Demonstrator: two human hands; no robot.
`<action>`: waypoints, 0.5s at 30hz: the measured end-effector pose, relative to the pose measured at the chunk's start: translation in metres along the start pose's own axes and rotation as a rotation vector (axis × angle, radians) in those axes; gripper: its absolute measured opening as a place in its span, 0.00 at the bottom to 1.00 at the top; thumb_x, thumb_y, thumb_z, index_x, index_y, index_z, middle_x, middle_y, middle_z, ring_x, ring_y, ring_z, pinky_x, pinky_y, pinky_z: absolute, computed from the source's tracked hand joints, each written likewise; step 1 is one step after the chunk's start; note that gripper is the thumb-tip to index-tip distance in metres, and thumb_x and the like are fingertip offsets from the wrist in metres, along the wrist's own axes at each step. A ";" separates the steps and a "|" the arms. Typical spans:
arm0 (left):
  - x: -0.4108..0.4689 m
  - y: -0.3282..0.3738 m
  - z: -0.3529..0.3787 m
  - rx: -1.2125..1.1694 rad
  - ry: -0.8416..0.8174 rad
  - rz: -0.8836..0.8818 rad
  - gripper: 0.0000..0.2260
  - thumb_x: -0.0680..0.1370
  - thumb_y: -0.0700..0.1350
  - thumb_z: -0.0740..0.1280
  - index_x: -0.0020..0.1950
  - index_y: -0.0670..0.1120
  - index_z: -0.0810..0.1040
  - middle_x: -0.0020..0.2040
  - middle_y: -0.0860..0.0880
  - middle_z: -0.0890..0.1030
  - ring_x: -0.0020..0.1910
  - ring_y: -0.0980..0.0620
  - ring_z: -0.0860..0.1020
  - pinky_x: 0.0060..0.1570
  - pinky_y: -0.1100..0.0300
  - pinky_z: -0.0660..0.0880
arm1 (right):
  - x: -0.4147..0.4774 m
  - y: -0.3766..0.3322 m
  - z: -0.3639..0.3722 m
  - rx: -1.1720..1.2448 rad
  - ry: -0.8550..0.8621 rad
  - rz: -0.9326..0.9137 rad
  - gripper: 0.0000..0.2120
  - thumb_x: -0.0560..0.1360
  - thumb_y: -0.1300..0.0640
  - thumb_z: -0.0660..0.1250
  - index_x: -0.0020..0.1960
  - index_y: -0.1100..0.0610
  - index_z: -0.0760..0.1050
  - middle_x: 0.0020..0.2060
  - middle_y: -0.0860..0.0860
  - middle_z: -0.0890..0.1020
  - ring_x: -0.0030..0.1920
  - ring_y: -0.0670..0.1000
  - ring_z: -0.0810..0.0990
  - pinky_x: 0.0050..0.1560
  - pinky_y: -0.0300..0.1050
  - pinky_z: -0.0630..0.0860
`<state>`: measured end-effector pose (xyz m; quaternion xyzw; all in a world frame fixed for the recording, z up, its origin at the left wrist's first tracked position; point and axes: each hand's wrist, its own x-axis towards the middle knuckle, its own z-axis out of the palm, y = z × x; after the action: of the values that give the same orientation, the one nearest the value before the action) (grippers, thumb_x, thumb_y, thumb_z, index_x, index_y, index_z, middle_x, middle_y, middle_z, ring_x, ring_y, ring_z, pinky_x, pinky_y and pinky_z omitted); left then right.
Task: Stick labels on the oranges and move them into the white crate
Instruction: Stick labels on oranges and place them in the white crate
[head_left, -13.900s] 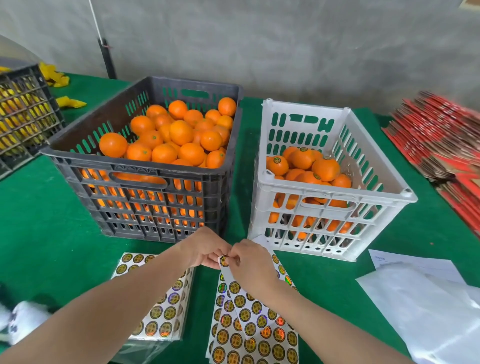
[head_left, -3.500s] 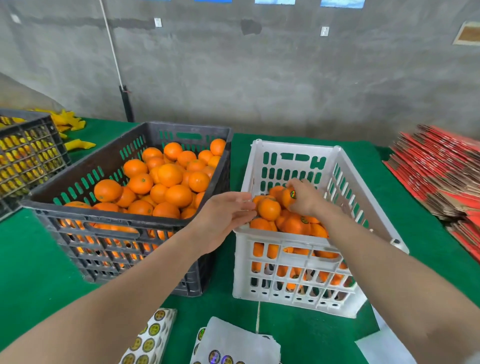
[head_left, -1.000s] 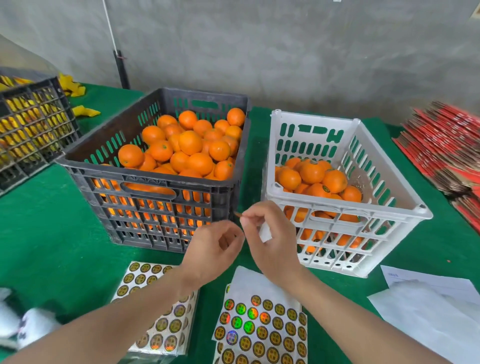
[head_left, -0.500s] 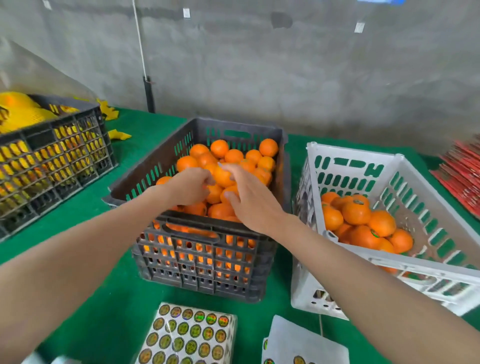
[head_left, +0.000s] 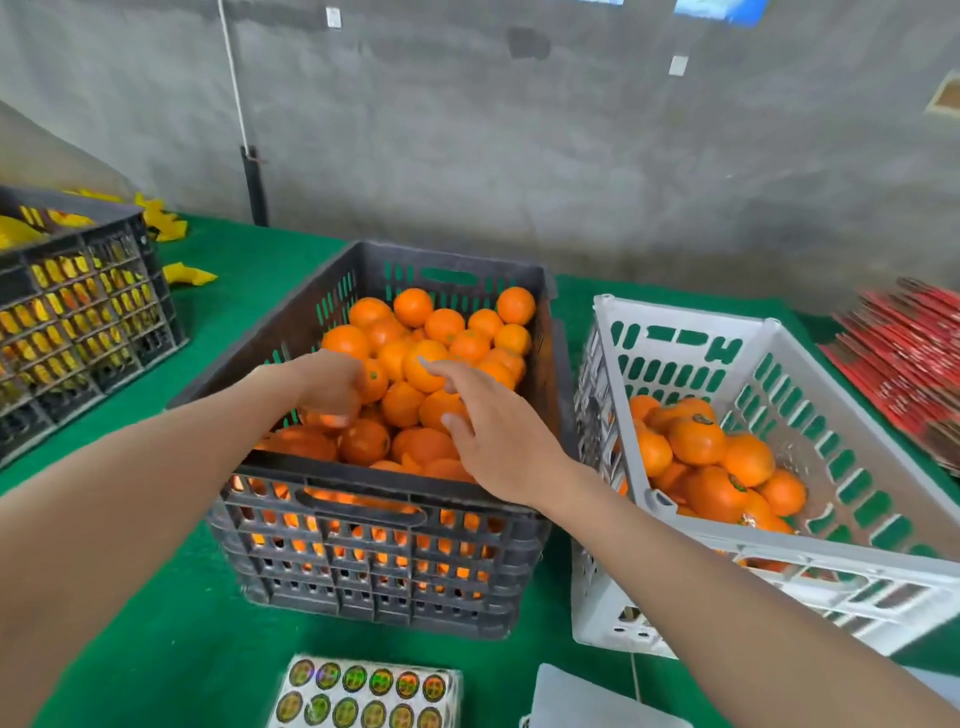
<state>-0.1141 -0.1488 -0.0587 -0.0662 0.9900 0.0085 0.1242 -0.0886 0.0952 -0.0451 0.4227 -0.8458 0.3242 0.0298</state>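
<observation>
My left hand (head_left: 328, 387) curls round a small round orange (head_left: 375, 382) near the left wall of the dark grey plastic crate (head_left: 363, 525); my right hand (head_left: 493, 431) hangs slack and empty. The fruit looks light, firm and smooth, so I'd cup its middle.

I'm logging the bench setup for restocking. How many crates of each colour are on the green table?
Dark crates: 2, the middle one and the left one
White crates: 1
Total: 3
</observation>
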 end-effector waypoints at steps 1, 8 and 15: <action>-0.003 0.005 -0.005 -0.238 0.063 -0.003 0.07 0.74 0.44 0.67 0.51 0.47 0.79 0.48 0.47 0.79 0.47 0.46 0.78 0.45 0.52 0.77 | 0.000 -0.001 0.000 -0.015 0.049 -0.009 0.23 0.79 0.60 0.60 0.72 0.49 0.61 0.65 0.51 0.71 0.65 0.50 0.69 0.57 0.48 0.70; -0.054 0.063 -0.032 -1.699 -0.103 0.034 0.16 0.76 0.55 0.64 0.60 0.50 0.74 0.53 0.44 0.82 0.42 0.49 0.82 0.37 0.56 0.78 | -0.011 -0.006 -0.021 0.370 0.444 0.114 0.03 0.75 0.60 0.67 0.47 0.53 0.75 0.46 0.44 0.79 0.49 0.42 0.76 0.48 0.36 0.74; -0.094 0.119 -0.042 -1.554 -0.111 0.088 0.33 0.63 0.68 0.62 0.64 0.54 0.74 0.56 0.50 0.83 0.51 0.53 0.80 0.41 0.61 0.75 | -0.040 -0.017 -0.059 0.597 0.292 0.150 0.06 0.74 0.60 0.68 0.39 0.51 0.77 0.56 0.46 0.78 0.59 0.44 0.74 0.57 0.39 0.73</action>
<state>-0.0501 -0.0202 0.0055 -0.0944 0.6940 0.7079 0.0909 -0.0642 0.1495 -0.0026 0.2982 -0.7290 0.6161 0.0015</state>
